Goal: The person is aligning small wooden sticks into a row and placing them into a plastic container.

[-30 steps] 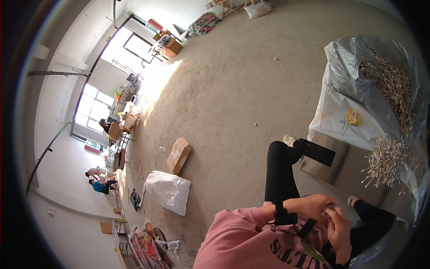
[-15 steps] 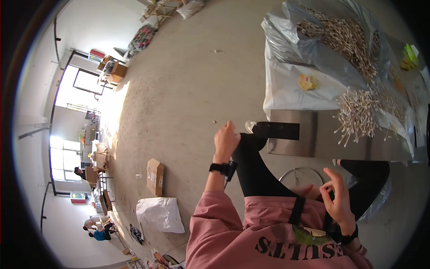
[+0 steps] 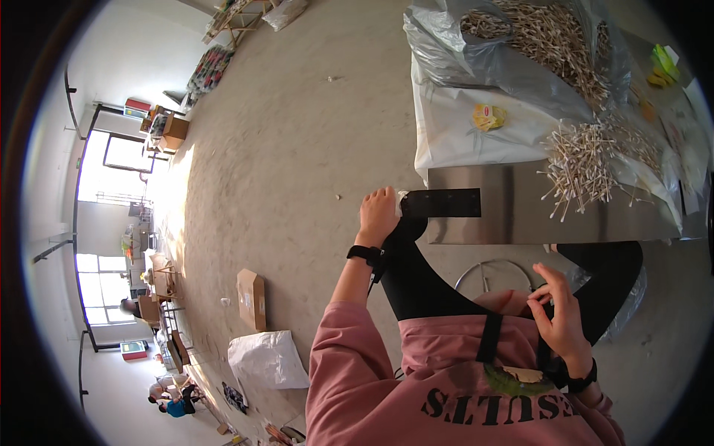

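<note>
Flat black strip (image 3: 450,203) sits at the steel worktop's (image 3: 520,223) near left corner, jutting past the edge, its outer end just beside the left hand (image 3: 379,215); fingers curled, and I cannot tell whether that grip holds anything. Right hand (image 3: 559,312) is above the lap, grip loosely open. Farther out: loose cotton swabs (image 3: 580,167), yellow packet (image 3: 489,117), grey plastic bag (image 3: 446,52).

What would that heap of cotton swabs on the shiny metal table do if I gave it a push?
The heap of cotton swabs would probably spread apart, since its sticks lie loose and crisscrossed. Single ones might roll or slide, because they look thin and straight and the metal table looks smooth. Each is likely very light, being so slender.
</note>
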### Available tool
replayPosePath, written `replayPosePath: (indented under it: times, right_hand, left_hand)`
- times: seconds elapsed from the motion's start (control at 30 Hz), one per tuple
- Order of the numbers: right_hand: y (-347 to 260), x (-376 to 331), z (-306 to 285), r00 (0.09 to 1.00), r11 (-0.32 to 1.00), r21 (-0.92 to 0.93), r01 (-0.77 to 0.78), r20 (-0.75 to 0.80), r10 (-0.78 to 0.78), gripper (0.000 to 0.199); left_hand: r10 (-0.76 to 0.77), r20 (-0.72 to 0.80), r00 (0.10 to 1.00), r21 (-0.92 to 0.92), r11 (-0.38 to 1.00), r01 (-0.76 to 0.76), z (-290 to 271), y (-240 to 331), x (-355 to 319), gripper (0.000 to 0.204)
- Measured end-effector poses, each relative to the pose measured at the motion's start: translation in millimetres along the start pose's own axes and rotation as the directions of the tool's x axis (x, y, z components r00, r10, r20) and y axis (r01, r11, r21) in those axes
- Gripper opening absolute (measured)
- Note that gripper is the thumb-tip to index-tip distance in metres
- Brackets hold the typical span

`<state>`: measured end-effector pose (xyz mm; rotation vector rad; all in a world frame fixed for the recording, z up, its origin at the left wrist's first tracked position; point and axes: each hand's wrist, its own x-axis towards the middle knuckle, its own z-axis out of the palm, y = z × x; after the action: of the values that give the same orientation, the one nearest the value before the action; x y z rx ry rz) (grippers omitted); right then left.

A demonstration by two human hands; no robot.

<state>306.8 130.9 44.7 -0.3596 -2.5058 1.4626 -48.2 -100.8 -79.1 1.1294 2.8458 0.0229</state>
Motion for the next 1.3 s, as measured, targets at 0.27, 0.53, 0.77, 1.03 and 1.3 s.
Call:
replayPosePath:
  times: [0.27,0.53,0.77,1.03,1.3]
  right_hand:
    - [1.6,-1.9,1.6,1.000,1.000,-0.005,0.015,-0.005,-0.015,0.057]
    - [4.8,-2.9,-1.2,1.000,1.000,-0.002,0.007,-0.011,-0.007,0.057]
    - [6.6,-3.2,-0.6,1.000,1.000,-0.006,0.009,-0.007,-0.010,0.057]
    - [4.7,-3.2,-0.9,1.000,1.000,-0.017,0.000,-0.003,0.000,0.058]
    - [3.6,-4.3,0.2,1.000,1.000,-0.021,-0.016,-0.008,0.015,0.058]
  left_hand:
    - [-0.050,0.084,0.995,0.146,0.989,0.038,-4.9,6.4,3.0,0.032]
    - [-0.122,0.119,0.985,0.156,0.982,0.103,-4.1,3.9,0.2,0.040]
    - [0.019,0.118,0.993,-0.068,0.998,-0.011,-12.3,11.2,1.8,0.043]
    - [0.253,-0.006,0.967,-0.138,0.958,-0.252,-29.4,32.3,7.2,0.056]
    - [0.257,0.083,0.963,-0.145,0.959,-0.244,-43.5,44.4,8.8,0.061]
